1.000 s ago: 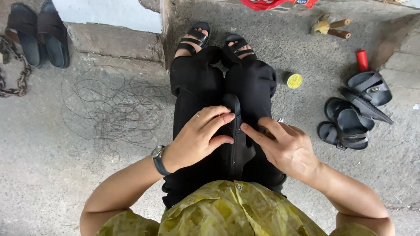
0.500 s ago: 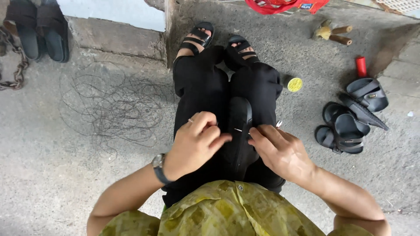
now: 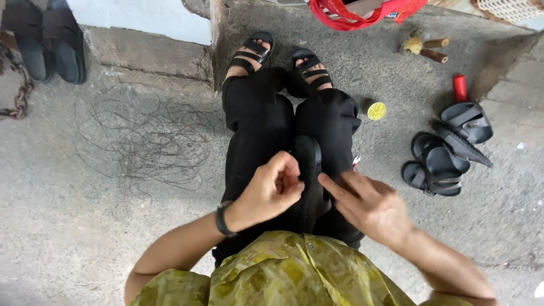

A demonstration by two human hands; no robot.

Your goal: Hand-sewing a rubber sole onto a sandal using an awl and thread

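Note:
A black sandal (image 3: 309,175) lies lengthwise on my lap, between my black-trousered legs. My left hand (image 3: 272,190) rests against its left side, fingers curled in as if pinching something too small to make out. My right hand (image 3: 368,204) lies on the sandal's right side, index finger stretched toward the sole and the other fingers loosely spread. A dark band sits on my left wrist. My feet, in black strapped sandals (image 3: 277,56), rest on the concrete ahead.
A tangle of thin dark thread (image 3: 147,141) lies on the concrete to my left. Several black sandals (image 3: 445,150) are piled at right, near a yellow lid (image 3: 376,110) and a red tube (image 3: 459,87). A red bag (image 3: 362,12), a brush (image 3: 422,46), a chain (image 3: 20,90).
My left hand has lifted slightly and curled tighter into a pinch. My right hand has slid back, its index finger now pointing at the sandal. The view has shifted slightly.

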